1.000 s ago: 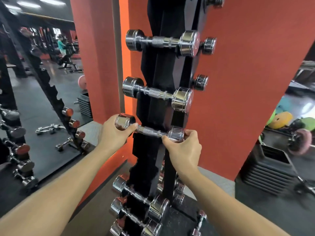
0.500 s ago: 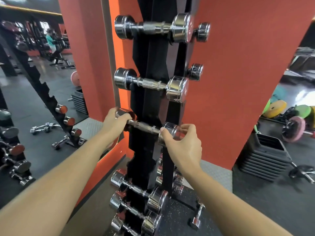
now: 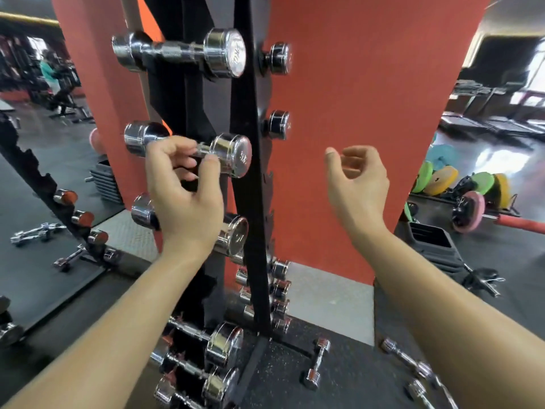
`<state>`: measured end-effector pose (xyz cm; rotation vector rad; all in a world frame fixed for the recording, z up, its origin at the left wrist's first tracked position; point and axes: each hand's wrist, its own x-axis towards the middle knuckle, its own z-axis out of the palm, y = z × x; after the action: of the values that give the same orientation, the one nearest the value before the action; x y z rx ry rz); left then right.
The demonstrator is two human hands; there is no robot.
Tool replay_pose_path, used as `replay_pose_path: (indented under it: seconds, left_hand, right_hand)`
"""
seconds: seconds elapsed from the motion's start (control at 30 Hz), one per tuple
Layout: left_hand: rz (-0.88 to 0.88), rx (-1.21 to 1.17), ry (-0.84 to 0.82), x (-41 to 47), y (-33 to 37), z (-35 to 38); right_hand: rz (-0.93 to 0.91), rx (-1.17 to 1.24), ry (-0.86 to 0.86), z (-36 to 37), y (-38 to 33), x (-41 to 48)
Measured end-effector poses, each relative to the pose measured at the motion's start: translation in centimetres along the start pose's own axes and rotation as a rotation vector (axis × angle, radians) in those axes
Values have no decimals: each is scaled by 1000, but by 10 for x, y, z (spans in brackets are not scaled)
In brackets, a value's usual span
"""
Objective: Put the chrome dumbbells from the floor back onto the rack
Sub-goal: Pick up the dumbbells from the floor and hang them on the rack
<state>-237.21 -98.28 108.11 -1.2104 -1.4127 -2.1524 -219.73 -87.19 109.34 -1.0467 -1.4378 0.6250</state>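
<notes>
1. Chrome dumbbells are seen on the black rack (image 3: 250,202); one dumbbell (image 3: 233,153) lies across it with its long axis running left to right.
2. Its handle is touched by the curled fingers of the left hand (image 3: 184,196), a loose grip, not a full clasp.
3. Nothing is held by the right hand (image 3: 358,184), whose grip is half open, clear of the rack.
4. Three floor dumbbells (image 3: 317,364) are left below, to the right; the right hand is judged nearer.
</notes>
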Motion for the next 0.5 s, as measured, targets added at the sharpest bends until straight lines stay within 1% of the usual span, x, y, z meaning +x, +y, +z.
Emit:
replay_pose_path:
  seconds: [0.1,0.17,0.33,0.4,0.5]
  left_hand:
    - [53,-29,-160,-21,38,32]
    - [42,-29,-262,-39,58,58]
    - [-141,-45,-424,-99,108,152]
    - [-189,-44,-452,-133,130,202]
    - [-252,-72,-511,-190,168,285]
  right_hand:
    - [-30,16,55,-38,12,22]
    - [-36,27,56,-71,24,33]
    - [-76,45,-26,-180,69,61]
    - [-91,32,-72,-236,94,72]
    - [-104,-11,-77,-327,135,91]
